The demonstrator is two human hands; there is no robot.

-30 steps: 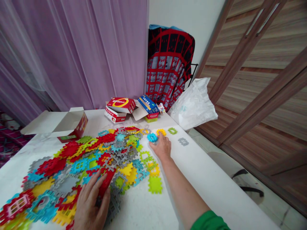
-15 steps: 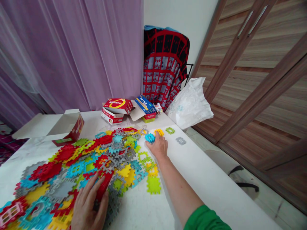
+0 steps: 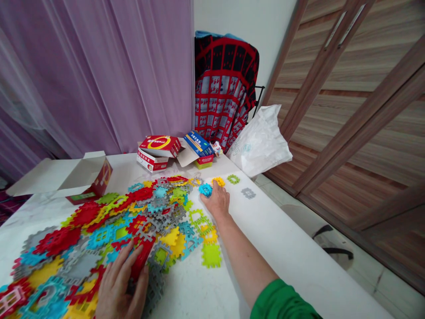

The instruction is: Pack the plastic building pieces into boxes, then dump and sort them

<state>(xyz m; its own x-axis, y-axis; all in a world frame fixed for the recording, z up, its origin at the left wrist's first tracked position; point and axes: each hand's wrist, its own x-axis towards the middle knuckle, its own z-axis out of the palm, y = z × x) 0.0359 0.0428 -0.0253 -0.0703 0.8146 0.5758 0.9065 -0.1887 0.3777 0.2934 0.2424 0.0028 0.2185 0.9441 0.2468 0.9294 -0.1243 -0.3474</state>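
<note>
A heap of flat, toothed plastic puzzle tiles (image 3: pixel 109 226) in red, yellow, blue, green and grey covers the white table (image 3: pixel 275 248). My right hand (image 3: pixel 217 201) is stretched to the far edge of the heap, its fingers pinched on a small blue tile (image 3: pixel 205 189). A small yellow tile (image 3: pixel 218 181), a green one (image 3: pixel 233 179) and a grey one (image 3: pixel 248 192) lie apart just beyond it. My left hand (image 3: pixel 121 283) lies flat, fingers spread, on the near tiles, touching a red tile (image 3: pixel 141 261).
An open red-and-white carton (image 3: pixel 78 177) stands at the back left. Several small medicine boxes (image 3: pixel 172 148) sit at the table's far edge. A white plastic bag (image 3: pixel 262 141) hangs off the right corner. Purple curtains, a red patterned cloth and wooden doors stand behind.
The camera has drifted slightly right, shifting everything a little to the left. My right hand keeps its pinch on the blue tile; my left hand stays on the pile.
</note>
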